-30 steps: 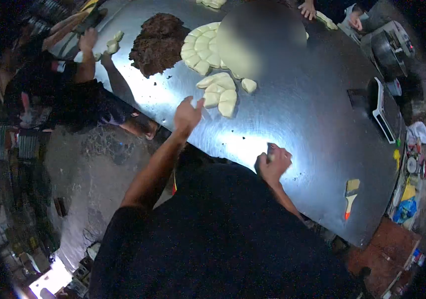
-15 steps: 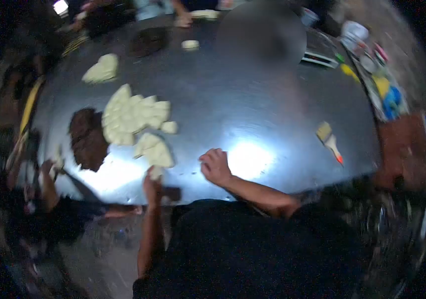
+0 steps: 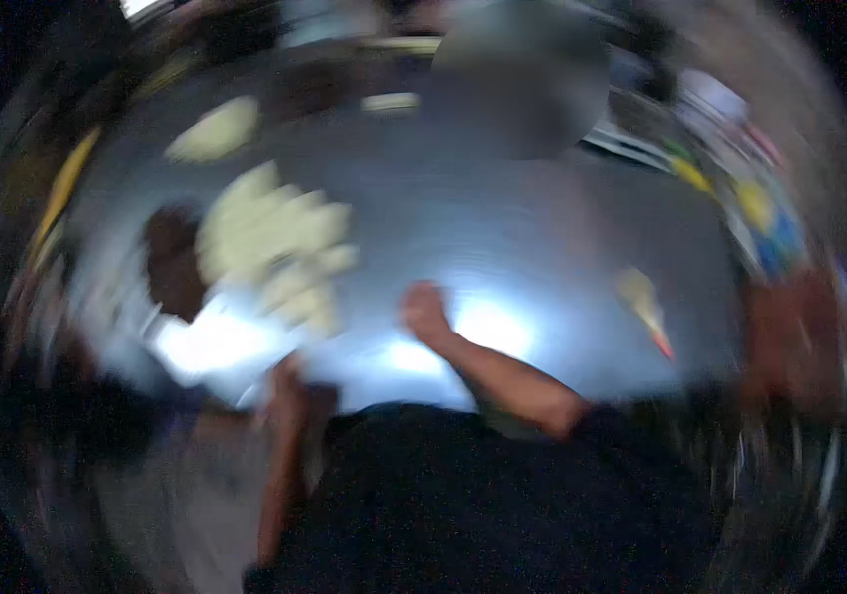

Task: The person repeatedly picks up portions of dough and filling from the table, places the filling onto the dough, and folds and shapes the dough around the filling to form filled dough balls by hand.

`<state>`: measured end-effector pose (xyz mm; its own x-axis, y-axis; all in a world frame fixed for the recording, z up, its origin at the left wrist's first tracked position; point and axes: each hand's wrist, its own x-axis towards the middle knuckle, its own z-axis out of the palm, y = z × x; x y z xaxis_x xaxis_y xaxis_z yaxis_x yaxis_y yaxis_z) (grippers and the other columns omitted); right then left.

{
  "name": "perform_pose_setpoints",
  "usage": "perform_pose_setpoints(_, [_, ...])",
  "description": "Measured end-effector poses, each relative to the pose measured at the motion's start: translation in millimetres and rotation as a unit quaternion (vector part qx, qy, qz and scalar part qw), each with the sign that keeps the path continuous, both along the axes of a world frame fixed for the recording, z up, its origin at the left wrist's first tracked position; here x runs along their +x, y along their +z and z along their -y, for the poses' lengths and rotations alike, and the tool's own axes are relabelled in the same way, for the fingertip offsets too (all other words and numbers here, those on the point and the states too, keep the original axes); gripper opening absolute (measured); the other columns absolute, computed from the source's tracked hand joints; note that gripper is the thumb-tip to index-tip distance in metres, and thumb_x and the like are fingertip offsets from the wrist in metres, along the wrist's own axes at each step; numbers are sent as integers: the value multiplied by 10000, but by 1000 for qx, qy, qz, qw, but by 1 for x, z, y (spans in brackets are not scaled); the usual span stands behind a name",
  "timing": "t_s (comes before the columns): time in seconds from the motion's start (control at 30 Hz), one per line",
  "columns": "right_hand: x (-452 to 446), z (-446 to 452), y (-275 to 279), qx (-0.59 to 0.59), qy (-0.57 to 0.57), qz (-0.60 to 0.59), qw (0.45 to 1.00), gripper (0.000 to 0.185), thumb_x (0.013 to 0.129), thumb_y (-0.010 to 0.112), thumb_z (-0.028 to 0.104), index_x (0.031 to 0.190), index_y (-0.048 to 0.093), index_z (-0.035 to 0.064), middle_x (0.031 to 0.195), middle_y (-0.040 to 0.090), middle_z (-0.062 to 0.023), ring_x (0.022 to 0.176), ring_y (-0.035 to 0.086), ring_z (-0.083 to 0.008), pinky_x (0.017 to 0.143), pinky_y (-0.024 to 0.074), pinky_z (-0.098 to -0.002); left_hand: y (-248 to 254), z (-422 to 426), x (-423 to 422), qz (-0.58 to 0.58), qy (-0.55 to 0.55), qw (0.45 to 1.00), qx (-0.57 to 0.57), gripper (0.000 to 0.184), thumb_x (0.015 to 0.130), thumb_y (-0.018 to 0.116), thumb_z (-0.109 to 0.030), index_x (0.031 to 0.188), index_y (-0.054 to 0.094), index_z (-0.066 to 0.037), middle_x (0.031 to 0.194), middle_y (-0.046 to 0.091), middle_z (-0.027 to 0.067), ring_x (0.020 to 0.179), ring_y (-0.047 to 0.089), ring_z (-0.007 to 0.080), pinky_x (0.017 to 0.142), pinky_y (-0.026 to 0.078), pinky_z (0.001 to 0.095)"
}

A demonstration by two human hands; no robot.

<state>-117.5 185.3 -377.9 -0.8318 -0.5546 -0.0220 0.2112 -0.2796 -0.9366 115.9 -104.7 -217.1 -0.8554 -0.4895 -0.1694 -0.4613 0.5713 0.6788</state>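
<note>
Motion blurs the whole head view. My left hand (image 3: 288, 384) is low at the table's near edge, just below a cluster of pale dough pieces (image 3: 302, 299); its fingers are smeared. Over the bright, shiny metal table (image 3: 542, 238), my right hand (image 3: 426, 309) is right of the dough, its fingers too blurred to read. A larger group of pale dough pieces (image 3: 270, 226) lies behind the small cluster. Left of it is a dark brown mass (image 3: 175, 259).
Another dough piece (image 3: 217, 131) lies at the back left, and a pale one (image 3: 391, 102) at the back. A brush (image 3: 645, 302) rests on the right. Blurred items, yellow and blue among them, line the right edge. A co-worker's arm (image 3: 220, 424) shows at left.
Since a second ago the view has swung, shifting the table and dough in the frame. Over the last half second my left hand has drawn slightly away from the small dough cluster.
</note>
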Motion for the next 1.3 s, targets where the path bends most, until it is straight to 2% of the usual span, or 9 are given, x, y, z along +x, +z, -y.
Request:
perform_pose_setpoints(0.1, [30,30,145,340,-56,-590,731,88,744,586,112,768,527,52,794,520,-119,810,506,-288,807,415,-421,-49,41,1,-164,42,900,402,226,885,571,-163,1048,641,-23,929,595,158,869,572,273,768,484,367])
perform_pose_setpoints(0.13, [36,26,121,404,21,-566,718,97,718,617,110,788,573,57,820,544,-118,866,532,-278,794,422,-433,-54,48,16,-227,195,796,527,205,871,573,-119,1024,673,-25,1050,623,217,992,591,341,876,497,413])
perform_pose_setpoints(0.2, [64,45,130,325,-98,-542,769,91,714,638,88,796,643,49,836,578,-115,932,542,-307,798,425,-462,-22,23,35,-38,-86,945,-312,255,871,573,-113,1111,644,-65,1068,614,181,1059,543,352,925,445,443])
perform_pose_setpoints(0.23, [61,53,133,342,-25,-533,773,94,733,634,104,806,644,44,860,593,-128,922,542,-329,787,424,-469,-86,23,38,-230,114,967,3,313,859,585,-109,1169,626,-84,991,605,163,968,554,355,838,457,438])
perform_pose_setpoints(0.67, [8,99,310,376,-128,-590,703,513,901,518,401,1365,495,184,1452,361,-165,1362,275,-410,1063,177,-630,29,-7,23,-73,69,989,-105,243,815,631,-81,1052,632,-28,1066,595,128,1021,531,317,898,433,429])
perform_pose_setpoints(0.8, [24,115,180,495,-125,-580,635,506,947,433,413,1398,462,187,1534,258,-138,1412,165,-431,1073,83,-679,-3,-16,41,-174,239,943,153,255,863,616,-57,1115,637,-20,1089,626,167,1000,611,281,851,485,361])
perform_pose_setpoints(0.97, [4,76,169,413,79,-148,895,377,943,461,296,1202,599,60,1231,583,-184,1196,512,-356,1016,378,-456,-6,-11,81,-130,240,919,286,326,879,659,-199,1126,631,13,1092,654,145,957,631,195,811,504,317])
perform_pose_setpoints(1.03, [4,34,155,361,158,-553,734,255,898,532,201,1012,600,-17,1000,649,-170,985,614,-362,867,466,-403,-19,0,102,-175,208,936,224,332,872,664,-195,1125,630,17,1100,654,137,962,628,191,806,506,312])
perform_pose_setpoints(1.3, [32,117,234,481,441,-314,689,416,716,719,278,1006,595,7,937,660,-156,845,646,-265,761,503,-380,10,0,120,-111,292,850,425,360,776,718,-79,1122,640,-18,1036,680,94,932,637,161,807,509,303])
